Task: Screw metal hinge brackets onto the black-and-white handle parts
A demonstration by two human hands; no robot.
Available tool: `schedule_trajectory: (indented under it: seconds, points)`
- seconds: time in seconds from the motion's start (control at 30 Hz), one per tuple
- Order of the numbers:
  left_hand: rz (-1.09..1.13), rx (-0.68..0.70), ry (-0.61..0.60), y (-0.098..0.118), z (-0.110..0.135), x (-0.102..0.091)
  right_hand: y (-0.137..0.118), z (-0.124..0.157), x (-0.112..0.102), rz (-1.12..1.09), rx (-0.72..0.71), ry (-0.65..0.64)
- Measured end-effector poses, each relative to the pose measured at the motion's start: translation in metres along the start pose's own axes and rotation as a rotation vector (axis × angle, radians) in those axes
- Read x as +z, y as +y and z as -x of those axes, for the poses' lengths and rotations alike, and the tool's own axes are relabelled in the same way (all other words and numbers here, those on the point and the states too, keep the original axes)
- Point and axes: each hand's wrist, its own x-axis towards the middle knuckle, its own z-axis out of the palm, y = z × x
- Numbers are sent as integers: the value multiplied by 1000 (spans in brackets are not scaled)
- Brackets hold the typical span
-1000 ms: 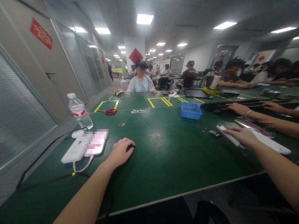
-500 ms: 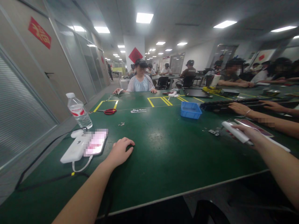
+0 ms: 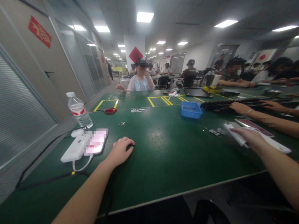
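Looks mid-step: white piece [image 3: 237, 137] unreleased, small parts [image 3: 217, 132] loose
I see right hand [image 3: 253, 138] gripping it, left hand [image 3: 121, 151] relaxed, fingers loosely spread

Tabletop [image 3: 161, 168]: left hand [image 3: 121, 151] resting on it; left of that hand, phone [image 3: 97, 143], then power bank [image 3: 73, 150] just beside the phone. Beyond and left of the hand, bottle [image 3: 80, 112]. Ahead of the hand, loose rings [image 3: 121, 123]; farther out, scissors [image 3: 110, 111] to the left, strip of parts [image 3: 138, 110] to the right. Between both hands, farther out, bin [image 3: 191, 110]. Under the right hand [image 3: 249, 137], casing [image 3: 234, 135]; left of that hand, metal pieces [image 3: 216, 132]; beyond it, second phone [image 3: 251, 124].
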Motion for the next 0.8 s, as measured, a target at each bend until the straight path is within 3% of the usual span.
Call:
schedule_trajectory:
  seconds: [0.1, 0.3, 0.4, 0.57, 0.67, 0.73, 0.8]
  points:
    - [5, 3, 0, 0, 0, 0, -1, 0, -4, 180, -57, -8]
    - [-6, 5, -9, -1, 0, -1, 10, 10, 0, 636, -663, 104]
    - [-4, -2, -10, 0, 0, -1, 17, 15, 4, 728, -803, 198]
    - [7, -2, -4, 1, 0, -1, 24, 16, 5, 712, -840, 301]
    - [11, -5, 2, 1, 0, 0, 23, 15, 2, 666, -843, 258]
    - [8, -7, 0, 0, 0, 0, 17, 16, 1, 574, -752, 208]
    - [6, -5, -6, 0, 0, 0, 7, 18, 3, 422, -529, 155]
